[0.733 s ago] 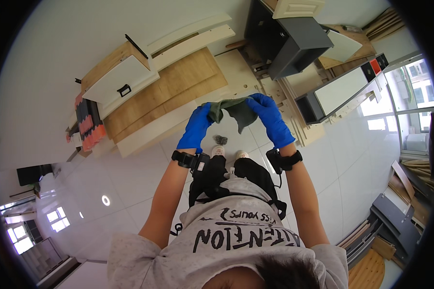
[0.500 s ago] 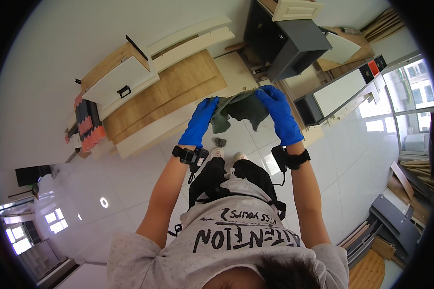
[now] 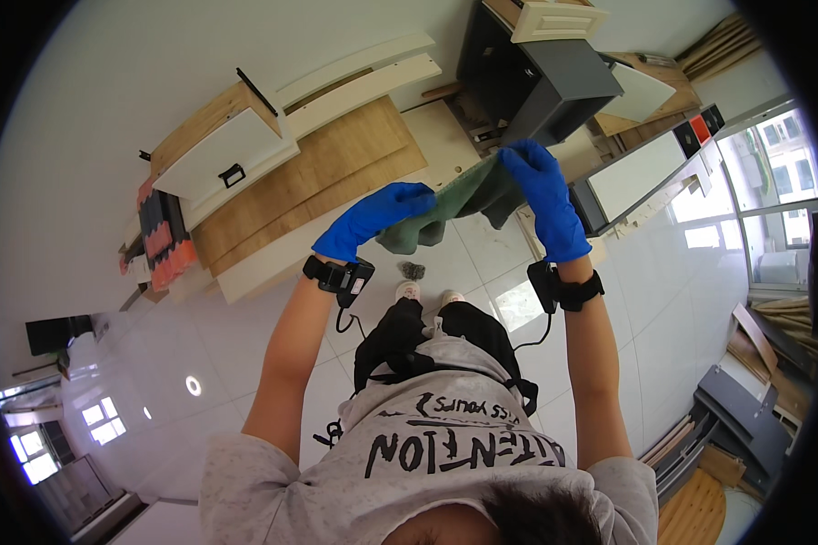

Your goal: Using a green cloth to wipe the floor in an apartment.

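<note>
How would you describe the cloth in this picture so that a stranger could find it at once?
Start from the white tiled floor and the wooden panels leaning ahead. In front of them, two blue-gloved hands are raised; the green cloth stretches between the left hand and right hand. It is the only soft, dull-green thing among hard boards.

Open white floor [image 3: 245,354] lies left and near. Far side is blocked by stacked wooden panels [image 3: 336,173] and a grey cabinet [image 3: 545,82] (tilted); more boards [image 3: 745,418] crowd the right.
</note>
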A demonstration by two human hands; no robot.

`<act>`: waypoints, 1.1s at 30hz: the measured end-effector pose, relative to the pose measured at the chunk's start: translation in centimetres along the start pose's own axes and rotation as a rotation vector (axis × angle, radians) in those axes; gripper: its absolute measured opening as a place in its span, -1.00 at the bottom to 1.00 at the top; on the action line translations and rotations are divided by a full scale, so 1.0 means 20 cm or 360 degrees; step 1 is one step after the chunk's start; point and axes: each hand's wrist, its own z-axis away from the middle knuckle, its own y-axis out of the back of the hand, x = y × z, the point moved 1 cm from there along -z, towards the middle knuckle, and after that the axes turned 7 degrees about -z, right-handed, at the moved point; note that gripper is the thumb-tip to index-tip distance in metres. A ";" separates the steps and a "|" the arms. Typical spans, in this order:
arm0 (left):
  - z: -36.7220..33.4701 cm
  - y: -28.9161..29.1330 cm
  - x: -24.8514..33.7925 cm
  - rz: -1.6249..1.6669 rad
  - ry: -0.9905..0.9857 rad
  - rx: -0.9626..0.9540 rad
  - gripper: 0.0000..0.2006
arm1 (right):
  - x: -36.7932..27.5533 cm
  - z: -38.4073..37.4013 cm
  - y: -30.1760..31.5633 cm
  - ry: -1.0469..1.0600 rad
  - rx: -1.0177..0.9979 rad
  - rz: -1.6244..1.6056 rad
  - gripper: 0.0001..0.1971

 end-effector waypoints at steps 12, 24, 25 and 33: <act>-0.01 0.08 -0.12 -0.0944 0.0222 -0.0208 -0.60 | -0.26 0.09 0.01 0.0075 -0.0158 0.0178 -0.80; 0.06 0.03 -0.32 -0.0797 0.0060 0.0348 -0.63 | -0.11 0.09 0.14 -0.0074 -0.0053 0.0007 -0.86; 0.07 0.02 -0.30 -0.0760 0.0190 0.0385 -0.64 | -0.06 0.10 0.17 -0.0115 -0.0032 -0.0053 -0.85; 0.13 -0.43 -0.54 0.0371 0.0276 0.1415 -0.55 | 0.34 0.21 0.01 -0.0274 0.0032 -0.0440 -0.87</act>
